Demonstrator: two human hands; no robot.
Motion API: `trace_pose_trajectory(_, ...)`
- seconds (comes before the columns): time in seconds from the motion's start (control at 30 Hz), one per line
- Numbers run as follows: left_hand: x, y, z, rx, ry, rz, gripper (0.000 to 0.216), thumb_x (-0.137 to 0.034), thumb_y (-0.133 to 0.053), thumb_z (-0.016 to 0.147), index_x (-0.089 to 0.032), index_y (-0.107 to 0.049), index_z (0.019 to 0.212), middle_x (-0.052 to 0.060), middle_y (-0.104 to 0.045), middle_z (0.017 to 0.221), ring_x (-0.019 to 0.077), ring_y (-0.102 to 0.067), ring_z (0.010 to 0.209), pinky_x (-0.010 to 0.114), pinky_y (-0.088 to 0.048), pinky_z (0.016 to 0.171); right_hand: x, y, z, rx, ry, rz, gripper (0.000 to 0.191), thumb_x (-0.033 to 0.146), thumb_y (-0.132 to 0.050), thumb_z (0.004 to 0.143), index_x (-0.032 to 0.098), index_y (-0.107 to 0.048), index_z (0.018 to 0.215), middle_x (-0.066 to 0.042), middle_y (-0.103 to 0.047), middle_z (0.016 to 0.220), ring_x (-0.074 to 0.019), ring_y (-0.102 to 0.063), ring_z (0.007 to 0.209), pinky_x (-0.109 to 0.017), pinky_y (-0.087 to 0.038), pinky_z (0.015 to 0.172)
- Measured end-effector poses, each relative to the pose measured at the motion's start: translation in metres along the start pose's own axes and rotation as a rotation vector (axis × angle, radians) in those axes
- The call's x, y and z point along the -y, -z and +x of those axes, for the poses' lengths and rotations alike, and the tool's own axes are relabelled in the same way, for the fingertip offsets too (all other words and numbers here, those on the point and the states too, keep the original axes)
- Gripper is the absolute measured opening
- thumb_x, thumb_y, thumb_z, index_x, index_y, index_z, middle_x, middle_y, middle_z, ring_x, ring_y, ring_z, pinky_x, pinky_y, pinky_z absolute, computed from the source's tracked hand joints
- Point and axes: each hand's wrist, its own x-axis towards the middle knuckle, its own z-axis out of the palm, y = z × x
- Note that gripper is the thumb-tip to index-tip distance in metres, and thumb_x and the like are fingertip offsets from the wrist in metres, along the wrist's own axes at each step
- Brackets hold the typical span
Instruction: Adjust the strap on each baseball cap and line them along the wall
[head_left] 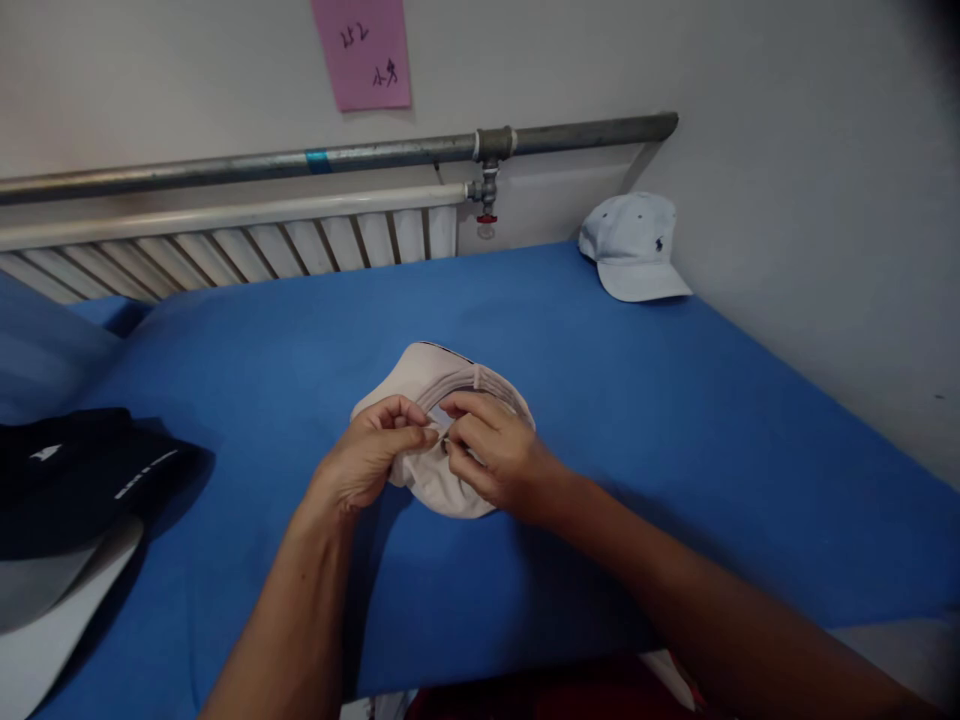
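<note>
A cream baseball cap [409, 378] lies on the blue surface in front of me, tipped so that its inner sweatband shows. Its brim points to the upper left. My left hand [375, 447] pinches the cap's edge at the near side, thumb and forefinger together. Close beside it, my right hand [502, 452] is closed with its fingertips on the same edge, around a strap-like part. Fingers cover most of that spot, so any small fastening there cannot be made out.
A pale blue cap [634, 245] sits at the far right corner by the wall. Several stacked caps, a dark navy one [82, 470] on top, lie at left. Behind the blue-covered table [675, 420] run a radiator [300, 245] and a metal pipe [405, 150].
</note>
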Motion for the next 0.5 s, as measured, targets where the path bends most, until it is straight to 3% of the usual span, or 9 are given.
trace_pose_trajectory(0.2, -0.0007, -0.0006, -0.0011, 0.022, -0.048, 0.045, 0.024, -0.012, -0.078, 0.054, -0.014, -0.057, 0.066, -0.003, -0.061, 0.057, 0.0067, -0.054, 0.051, 0.017, -0.042, 0.05, 0.0005, 0.0045, 0.002, 0.066, 0.039, -0.047, 0.014, 0.01, -0.048, 0.088, 0.013, -0.059, 0.079, -0.017, -0.062, 0.107, -0.0218, -0.058, 0.093, -0.041, -0.051, 0.086)
trace_pose_trajectory(0.5, 0.0018, -0.003, -0.0055, 0.029, -0.166, 0.094, 0.019, -0.015, -0.075, 0.062, -0.015, -0.057, 0.068, -0.003, -0.064, 0.063, 0.0064, -0.057, 0.058, 0.017, -0.045, 0.056, 0.0054, 0.0055, 0.0053, 0.092, -0.03, -0.082, 0.017, 0.012, -0.047, 0.089, 0.014, -0.058, 0.076, -0.015, -0.063, 0.094, -0.0225, -0.057, 0.089, -0.041, -0.051, 0.081)
